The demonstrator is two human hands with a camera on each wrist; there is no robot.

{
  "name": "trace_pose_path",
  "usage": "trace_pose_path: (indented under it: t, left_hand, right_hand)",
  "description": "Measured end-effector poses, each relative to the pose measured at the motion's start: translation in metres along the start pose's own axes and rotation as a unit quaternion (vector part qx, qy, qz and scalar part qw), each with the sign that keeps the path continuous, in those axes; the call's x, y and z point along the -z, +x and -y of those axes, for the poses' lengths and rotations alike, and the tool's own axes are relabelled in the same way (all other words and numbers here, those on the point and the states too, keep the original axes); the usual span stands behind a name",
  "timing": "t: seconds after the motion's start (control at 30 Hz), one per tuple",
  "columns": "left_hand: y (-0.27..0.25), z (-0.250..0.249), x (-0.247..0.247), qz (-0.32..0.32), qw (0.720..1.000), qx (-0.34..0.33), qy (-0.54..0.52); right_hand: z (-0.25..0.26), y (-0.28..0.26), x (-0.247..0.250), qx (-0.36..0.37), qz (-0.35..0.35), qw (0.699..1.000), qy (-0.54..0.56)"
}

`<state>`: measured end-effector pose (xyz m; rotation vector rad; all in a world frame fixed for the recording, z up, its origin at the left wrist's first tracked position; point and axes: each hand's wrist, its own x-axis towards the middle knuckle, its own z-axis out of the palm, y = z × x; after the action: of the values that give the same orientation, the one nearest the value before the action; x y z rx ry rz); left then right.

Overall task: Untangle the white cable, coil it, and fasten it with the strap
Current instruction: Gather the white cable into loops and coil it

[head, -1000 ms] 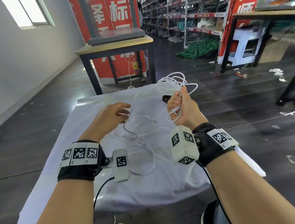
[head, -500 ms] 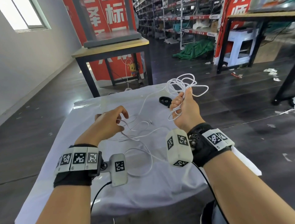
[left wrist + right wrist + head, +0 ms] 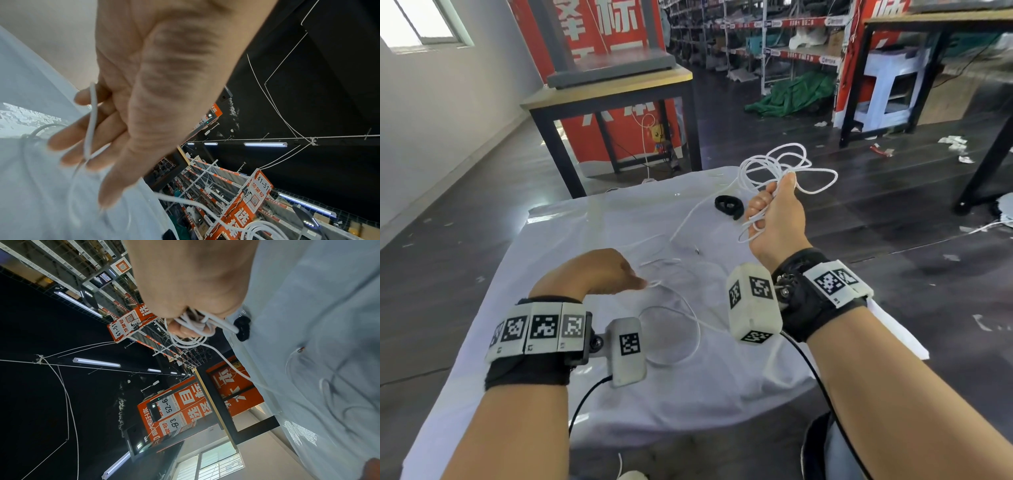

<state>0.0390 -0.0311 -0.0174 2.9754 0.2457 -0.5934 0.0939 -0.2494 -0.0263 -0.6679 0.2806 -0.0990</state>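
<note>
My right hand [image 3: 774,212] is raised over the far right of the white cloth [image 3: 592,240] and grips a bundle of white cable [image 3: 784,168] loops, which fan out above the fist. The right wrist view shows those white cable [image 3: 191,327] strands bunched in the fist of my right hand [image 3: 185,316]. A strand runs down from there to slack loops [image 3: 674,335] on the cloth. My left hand [image 3: 599,274] hovers low over the near left. One strand [image 3: 90,123] lies across its loosely extended fingers [image 3: 61,142], thumb apart. The black strap [image 3: 728,205] lies on the cloth, also in the right wrist view [image 3: 242,329].
A wooden table with black legs [image 3: 613,92] stands beyond the cloth's far edge. A second black-legged table [image 3: 976,171] is to the right. Dark floor with scraps of litter surrounds the cloth, and shelving racks [image 3: 774,34] fill the background.
My left hand has drawn back a little towards me, its fingers going from reaching out to tucked under. The right hand has risen slightly with the bundle. The strand between them looks straighter.
</note>
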Motion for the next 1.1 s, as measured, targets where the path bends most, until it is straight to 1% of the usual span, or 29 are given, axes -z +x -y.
trace_pose_path:
  t: [0.03,0.07,0.17,0.23,0.33,0.4,0.47,0.5,0.57,0.6,0.67,0.7,0.77,0.83,0.9,1.0,1.07,1.1]
  left_hand:
    - [0.002,0.002,-0.002,-0.014,0.999,0.015,0.039]
    - [0.005,0.005,-0.003,-0.041,0.997,0.024,0.064]
    - [0.011,0.014,-0.005,-0.136,0.987,0.05,0.074]
    - [0.012,0.016,-0.005,-0.145,0.986,0.058,0.057]
    - [0.02,0.017,-0.007,-0.118,0.991,0.058,0.034]
    - [0.024,0.019,-0.012,-0.112,0.993,0.027,0.007]
    - [0.029,0.022,-0.015,-0.139,0.989,-0.02,-0.037]
    - [0.031,0.024,-0.016,-0.155,0.986,-0.031,-0.06]
    - [0.032,0.027,-0.014,-0.211,0.968,-0.019,-0.131]
    - [0.031,0.029,-0.012,-0.243,0.954,-0.012,-0.176]
    - [0.028,0.027,-0.006,-0.303,0.919,-0.035,-0.251]
    - [0.025,0.024,-0.004,-0.321,0.901,-0.054,-0.286]
    - [0.02,0.013,0.0,-0.336,0.873,-0.086,-0.343]
    - [0.016,0.003,0.004,-0.343,0.853,-0.108,-0.378]
    - [0.015,-0.003,0.007,-0.324,0.85,-0.125,-0.397]
    - [0.016,-0.01,0.006,-0.265,0.864,-0.122,-0.41]
    - [0.018,-0.01,0.003,-0.256,0.866,-0.12,-0.411]
    - [0.018,-0.01,0.003,-0.265,0.864,-0.118,-0.412]
  right_hand:
    - [0.0,0.0,0.001,0.013,-0.005,1.0,-0.007]
    - [0.001,-0.001,0.0,0.025,-0.009,1.0,-0.012]
    - [0.001,-0.001,0.0,0.056,-0.022,0.998,-0.02]
    - [0.002,-0.002,0.0,0.069,-0.028,0.997,-0.016]
    - [0.002,-0.002,0.001,0.075,-0.028,0.997,-0.025]
    - [0.0,-0.003,0.0,0.068,-0.024,0.997,-0.04]
    - [-0.003,-0.004,-0.001,0.058,-0.017,0.997,-0.047]
    - [-0.003,-0.004,-0.002,0.054,-0.014,0.997,-0.055]
    - [-0.004,-0.004,-0.003,0.045,-0.004,0.996,-0.076]
    - [-0.004,-0.004,-0.003,0.041,0.006,0.995,-0.089]
    - [-0.005,-0.005,-0.005,0.03,0.037,0.993,-0.108]
    - [-0.006,-0.005,-0.006,0.025,0.059,0.991,-0.118]
    - [-0.007,-0.007,-0.007,0.014,0.105,0.984,-0.14]
    - [-0.009,-0.008,-0.01,-0.005,0.164,0.973,-0.162]
    - [-0.012,-0.011,-0.011,-0.031,0.224,0.954,-0.194]
    - [-0.014,-0.016,-0.012,-0.067,0.286,0.921,-0.256]
    - [-0.014,-0.02,-0.012,-0.084,0.316,0.901,-0.284]
    - [-0.014,-0.022,-0.013,-0.09,0.33,0.892,-0.294]
